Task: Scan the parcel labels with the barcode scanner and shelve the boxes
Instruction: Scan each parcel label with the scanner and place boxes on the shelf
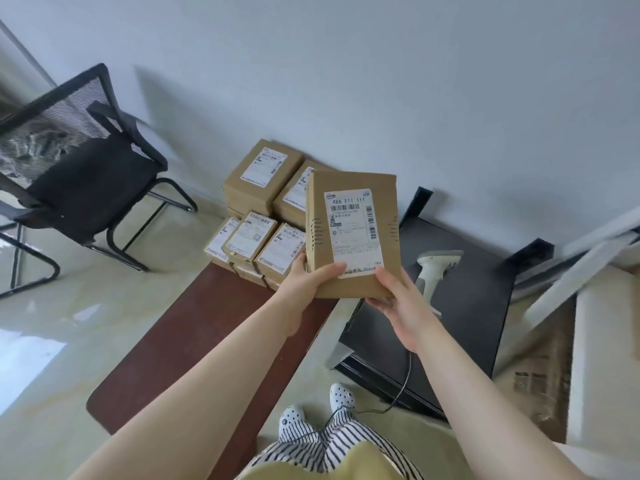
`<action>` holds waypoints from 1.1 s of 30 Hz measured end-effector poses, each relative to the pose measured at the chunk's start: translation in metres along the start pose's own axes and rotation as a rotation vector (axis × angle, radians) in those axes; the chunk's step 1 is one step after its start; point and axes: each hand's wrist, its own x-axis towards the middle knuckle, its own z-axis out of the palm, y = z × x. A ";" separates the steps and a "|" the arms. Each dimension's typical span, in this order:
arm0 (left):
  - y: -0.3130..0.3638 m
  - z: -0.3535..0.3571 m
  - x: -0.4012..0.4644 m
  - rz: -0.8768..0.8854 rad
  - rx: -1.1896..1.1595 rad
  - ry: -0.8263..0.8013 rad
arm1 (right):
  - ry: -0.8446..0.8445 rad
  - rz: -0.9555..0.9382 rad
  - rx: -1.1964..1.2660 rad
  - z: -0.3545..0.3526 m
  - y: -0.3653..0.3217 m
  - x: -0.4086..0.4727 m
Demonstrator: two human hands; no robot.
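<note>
Cardboard box gripped at its near end by both hands, left hand and right hand, label up, long axis pointing away; scanner lies just right of the right hand, so that hand is nearer.

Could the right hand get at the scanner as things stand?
Probably not straight away: the right hand grips the box together with the left hand. The scanner lies uncovered on the black table just beside it, so once freed, the way looks open.

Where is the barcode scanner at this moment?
In the head view, the barcode scanner lies unheld on the black table, right of the held box and just beyond the right hand.
</note>
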 end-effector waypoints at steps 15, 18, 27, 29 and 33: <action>-0.018 0.011 -0.002 -0.018 0.039 0.316 | 0.830 0.103 -0.843 -0.092 0.036 0.051; -0.023 0.003 -0.009 -0.030 0.084 0.359 | 0.789 0.117 -0.931 -0.091 0.045 0.061; -0.019 -0.026 -0.007 -0.043 0.153 0.363 | 0.614 0.034 -0.439 -0.092 0.014 0.059; -0.011 -0.037 -0.006 -0.036 0.187 0.324 | 0.377 -0.058 -0.267 -0.089 -0.004 0.051; 0.007 -0.050 -0.009 -0.028 0.290 0.224 | -0.200 -0.130 -0.275 -0.082 -0.048 0.028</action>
